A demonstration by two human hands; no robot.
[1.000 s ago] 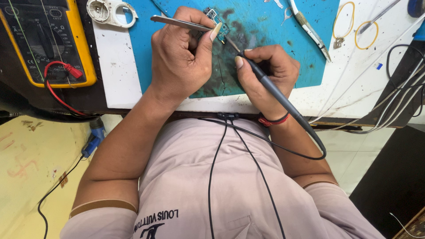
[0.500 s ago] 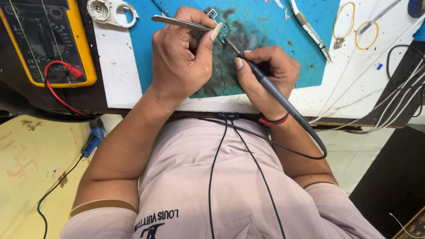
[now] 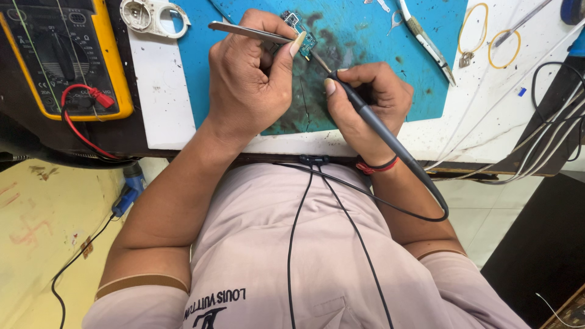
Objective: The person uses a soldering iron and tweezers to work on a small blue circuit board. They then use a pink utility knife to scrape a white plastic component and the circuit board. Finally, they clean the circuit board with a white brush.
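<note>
My left hand grips metal tweezers, whose tips reach toward a small green circuit board on the blue work mat. My right hand holds a grey soldering iron like a pen. Its tip touches the lower edge of the board. The iron's black cord loops down past my right wrist, which wears a red and black band. The mat under the board is stained dark.
A yellow multimeter with a red lead lies at the left. A white round loupe sits above the mat. Another pair of tweezers, two yellow rings and several white cables lie at the right.
</note>
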